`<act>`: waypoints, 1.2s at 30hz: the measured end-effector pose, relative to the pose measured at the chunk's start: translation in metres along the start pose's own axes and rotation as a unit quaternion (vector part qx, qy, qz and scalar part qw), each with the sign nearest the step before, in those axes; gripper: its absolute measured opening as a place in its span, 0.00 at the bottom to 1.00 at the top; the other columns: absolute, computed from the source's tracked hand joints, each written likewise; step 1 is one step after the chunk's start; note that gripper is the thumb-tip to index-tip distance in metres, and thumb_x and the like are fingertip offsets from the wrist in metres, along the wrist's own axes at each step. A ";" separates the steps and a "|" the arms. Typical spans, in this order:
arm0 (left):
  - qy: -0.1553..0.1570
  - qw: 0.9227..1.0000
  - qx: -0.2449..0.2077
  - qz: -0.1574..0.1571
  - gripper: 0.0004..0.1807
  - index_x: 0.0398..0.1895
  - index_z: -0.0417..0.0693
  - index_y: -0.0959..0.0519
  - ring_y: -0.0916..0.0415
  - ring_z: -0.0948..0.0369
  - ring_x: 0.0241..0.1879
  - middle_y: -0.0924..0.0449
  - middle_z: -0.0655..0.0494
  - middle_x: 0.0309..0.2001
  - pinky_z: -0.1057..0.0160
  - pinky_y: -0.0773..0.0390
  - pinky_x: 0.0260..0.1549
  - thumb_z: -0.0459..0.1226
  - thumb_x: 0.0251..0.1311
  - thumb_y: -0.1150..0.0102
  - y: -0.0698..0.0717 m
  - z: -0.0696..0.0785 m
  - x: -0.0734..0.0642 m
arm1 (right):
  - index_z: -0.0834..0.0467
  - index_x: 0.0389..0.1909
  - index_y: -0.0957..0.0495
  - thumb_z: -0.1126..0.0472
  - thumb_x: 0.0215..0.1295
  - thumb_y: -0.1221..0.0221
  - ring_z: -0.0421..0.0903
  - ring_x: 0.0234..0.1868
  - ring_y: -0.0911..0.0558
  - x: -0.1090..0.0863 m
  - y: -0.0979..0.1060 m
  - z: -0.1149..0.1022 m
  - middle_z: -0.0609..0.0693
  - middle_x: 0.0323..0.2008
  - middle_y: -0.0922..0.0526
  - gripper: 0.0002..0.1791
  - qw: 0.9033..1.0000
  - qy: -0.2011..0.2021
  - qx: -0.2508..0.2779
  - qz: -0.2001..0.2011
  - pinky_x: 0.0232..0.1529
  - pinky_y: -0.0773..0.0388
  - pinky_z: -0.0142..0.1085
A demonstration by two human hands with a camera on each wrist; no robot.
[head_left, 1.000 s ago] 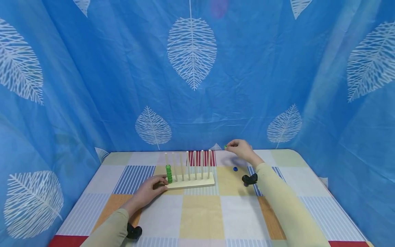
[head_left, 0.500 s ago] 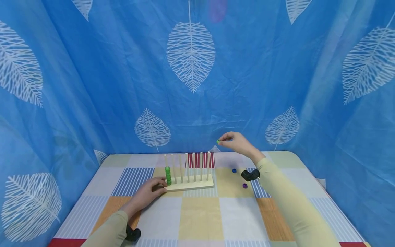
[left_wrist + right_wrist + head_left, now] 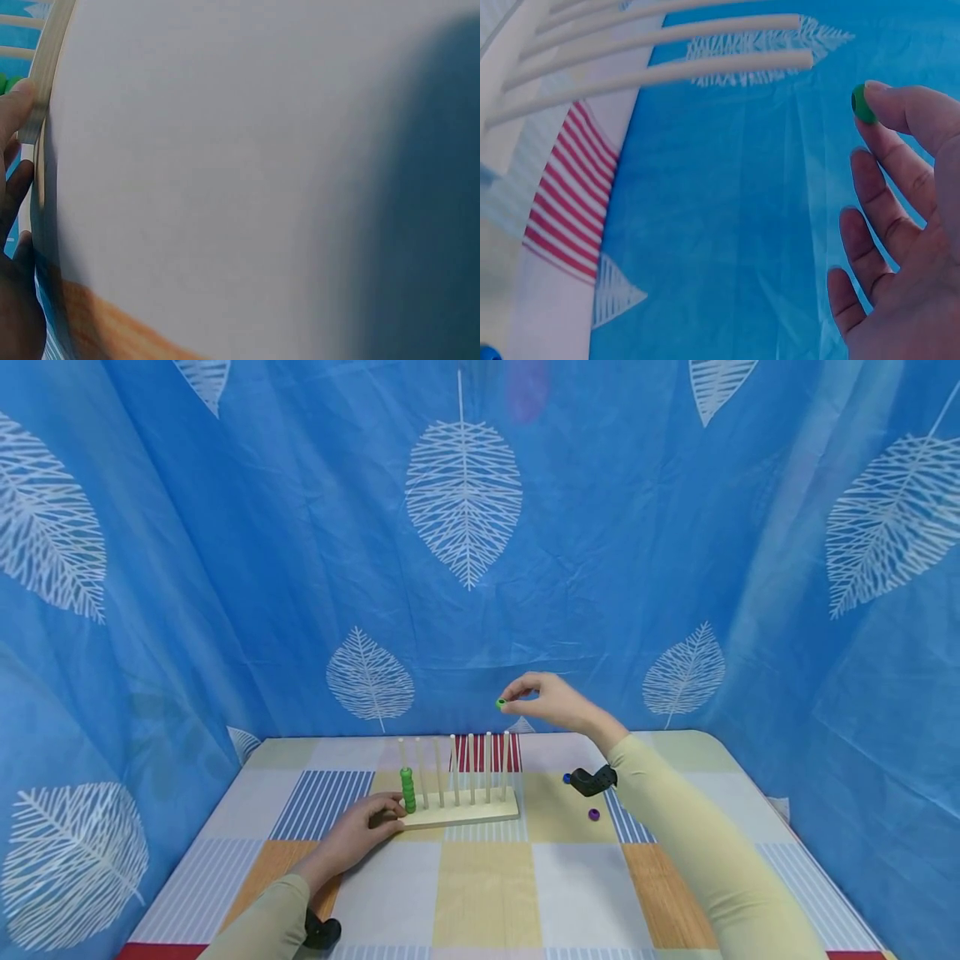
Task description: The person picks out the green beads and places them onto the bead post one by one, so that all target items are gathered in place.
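A pale wooden peg rack [image 3: 468, 812] stands on the table, its several upright pegs in a row. Green beads [image 3: 408, 792] are stacked on its leftmost peg. At the rack's left end my left hand [image 3: 360, 831] grips the base, with the thumb at its front edge. My right hand [image 3: 551, 700] is raised above the right end of the rack and pinches a green bead [image 3: 864, 103] between thumb and index finger. The bead's hole shows, and the other fingers are spread loosely apart from it. It is higher than the peg tops and right of the nearest peg [image 3: 705, 71].
A blue bead [image 3: 567, 779] lies right of the rack, partly behind the right wrist's black camera [image 3: 592, 782]. Closer in lies a purple bead [image 3: 594, 815]. A patchwork cloth [image 3: 487, 893] covers the table, and a blue leaf-print curtain [image 3: 600, 568] hangs behind it and at both sides.
My right hand has moved up and left with the green bead, from beyond the blue bead to above the rack's right end. My left hand keeps its place on the rack.
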State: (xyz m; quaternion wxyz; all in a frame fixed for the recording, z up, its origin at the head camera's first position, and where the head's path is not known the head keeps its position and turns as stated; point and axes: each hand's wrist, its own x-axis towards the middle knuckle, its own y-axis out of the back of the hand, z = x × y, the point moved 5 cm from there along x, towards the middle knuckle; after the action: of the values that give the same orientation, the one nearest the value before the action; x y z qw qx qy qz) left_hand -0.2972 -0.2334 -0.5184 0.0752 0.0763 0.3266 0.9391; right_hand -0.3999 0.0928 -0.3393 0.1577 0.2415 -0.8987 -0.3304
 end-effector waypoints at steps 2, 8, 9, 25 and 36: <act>0.000 1.000 0.000 0.000 0.05 0.41 0.60 0.16 0.32 0.44 0.69 0.23 0.50 0.65 0.39 0.36 0.69 0.39 0.65 0.31 0.000 0.000 0.000 | 0.47 0.50 0.15 0.46 0.68 0.33 0.48 0.55 0.23 0.003 -0.004 -0.006 0.45 0.52 0.18 0.15 1.000 0.007 -0.003 -0.007 0.56 0.25 0.50; 0.003 1.000 0.003 0.001 0.05 0.40 0.61 0.16 0.32 0.44 0.69 0.23 0.51 0.65 0.39 0.36 0.69 0.39 0.65 0.31 0.000 0.000 -0.001 | 0.47 0.51 0.15 0.47 0.69 0.34 0.45 0.59 0.24 0.011 -0.017 -0.024 0.43 0.52 0.18 0.14 0.999 0.035 0.004 -0.034 0.64 0.29 0.50; 0.003 1.000 0.003 0.001 0.05 0.40 0.61 0.16 0.32 0.44 0.69 0.23 0.51 0.65 0.39 0.36 0.69 0.39 0.65 0.31 0.000 0.001 -0.002 | 0.46 0.51 0.15 0.47 0.69 0.34 0.44 0.59 0.24 0.012 -0.019 -0.026 0.42 0.52 0.18 0.14 0.998 0.039 0.006 -0.039 0.64 0.28 0.50; -0.002 1.000 0.000 0.000 0.06 0.41 0.61 0.16 0.32 0.45 0.69 0.23 0.51 0.65 0.40 0.35 0.69 0.39 0.65 0.31 0.000 0.001 -0.002 | 0.44 0.50 0.14 0.46 0.67 0.33 0.43 0.56 0.22 0.037 -0.053 -0.054 0.41 0.54 0.19 0.13 0.991 0.068 0.041 -0.103 0.55 0.21 0.44; -0.005 1.000 -0.013 -0.005 0.06 0.41 0.61 0.16 0.32 0.45 0.69 0.23 0.51 0.65 0.41 0.35 0.69 0.38 0.65 0.31 0.001 -0.001 -0.001 | 0.46 0.50 0.13 0.49 0.68 0.33 0.43 0.55 0.20 0.050 -0.074 -0.067 0.42 0.54 0.17 0.13 0.984 0.101 0.064 -0.136 0.55 0.20 0.42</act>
State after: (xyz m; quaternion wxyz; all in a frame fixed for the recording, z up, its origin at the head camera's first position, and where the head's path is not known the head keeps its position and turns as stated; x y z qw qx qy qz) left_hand -0.2969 -0.2348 -0.5185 0.0820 0.0785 0.3144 0.9425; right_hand -0.3876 -0.0182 -0.3332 0.1854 0.4027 -0.8563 -0.2650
